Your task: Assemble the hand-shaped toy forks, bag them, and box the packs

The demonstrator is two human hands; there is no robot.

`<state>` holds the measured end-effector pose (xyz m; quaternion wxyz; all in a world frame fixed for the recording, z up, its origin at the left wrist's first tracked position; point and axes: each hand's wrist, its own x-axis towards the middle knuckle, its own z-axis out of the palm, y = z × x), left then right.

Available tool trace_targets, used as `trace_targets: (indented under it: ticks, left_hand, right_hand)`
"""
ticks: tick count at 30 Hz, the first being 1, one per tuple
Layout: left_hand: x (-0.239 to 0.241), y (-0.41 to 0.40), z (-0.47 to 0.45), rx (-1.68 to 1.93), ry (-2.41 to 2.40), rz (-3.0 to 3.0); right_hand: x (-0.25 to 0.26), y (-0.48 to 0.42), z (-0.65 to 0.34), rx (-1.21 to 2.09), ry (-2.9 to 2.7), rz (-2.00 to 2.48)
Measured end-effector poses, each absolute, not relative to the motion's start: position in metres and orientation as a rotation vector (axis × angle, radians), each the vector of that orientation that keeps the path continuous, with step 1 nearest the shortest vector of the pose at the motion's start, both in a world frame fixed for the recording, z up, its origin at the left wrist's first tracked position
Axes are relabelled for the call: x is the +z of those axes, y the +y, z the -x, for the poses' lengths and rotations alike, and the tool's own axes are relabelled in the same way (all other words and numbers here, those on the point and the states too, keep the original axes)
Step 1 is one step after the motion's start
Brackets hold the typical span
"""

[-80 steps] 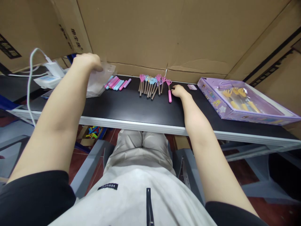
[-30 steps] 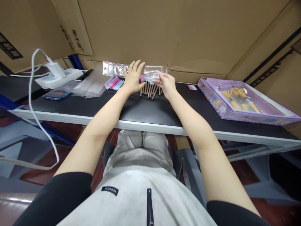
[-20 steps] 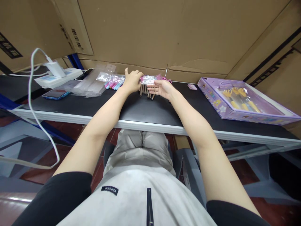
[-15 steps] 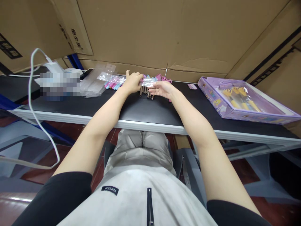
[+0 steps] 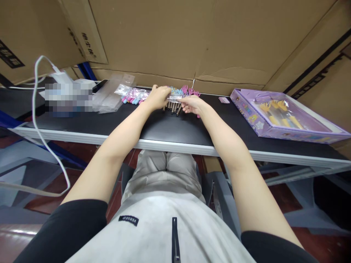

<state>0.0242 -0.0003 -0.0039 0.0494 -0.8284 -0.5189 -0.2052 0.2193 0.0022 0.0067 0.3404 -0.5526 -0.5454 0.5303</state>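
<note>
A small clear plastic bag (image 5: 174,98) stretches between my two hands above the black tabletop. My left hand (image 5: 158,98) is closed over its left end, the fingertips partly hidden. At the right end my right hand (image 5: 192,105) pinches the edge, with the thumb on top and the other fingers curled. Behind and under the bag lie several pink and blue claw-headed back scratchers (image 5: 185,90); their metal rods (image 5: 172,106) point toward me. Left of my left hand are several wrapped scratchers with pink and blue handle ends (image 5: 134,100).
A pile of clear bags (image 5: 109,96) lies on the left, near a white charger and cable (image 5: 35,98). On the right stands an open purple box (image 5: 287,134) holding yellow scratchers (image 5: 282,113). A small pink card (image 5: 224,100) lies between. Cardboard (image 5: 175,44) walls the back.
My right hand's fingers, spread out before, have closed in a pinch on the edge of the bag. My left hand has shifted slightly right.
</note>
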Motion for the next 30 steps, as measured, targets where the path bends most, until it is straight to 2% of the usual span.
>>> trace_targets:
  ticks: [11, 18, 24, 30]
  left_hand:
    - [-0.012, 0.016, -0.012, -0.565, -1.605, 2.481]
    - [-0.011, 0.02, -0.002, -0.52, -1.712, 2.459]
    - [-0.007, 0.014, -0.006, -0.379, -1.748, 2.423]
    - [-0.006, 0.013, -0.007, -0.4, -1.741, 2.424]
  right_hand:
    - [0.004, 0.015, -0.226, 1.145, -1.468, 1.551]
    - [0.016, 0.021, -0.265, 0.247, -1.845, 1.913]
    - [0.021, 0.019, -0.272, 0.279, -2.042, 2.161]
    - [0.021, 0.021, -0.277, 0.233, -2.075, 2.244]
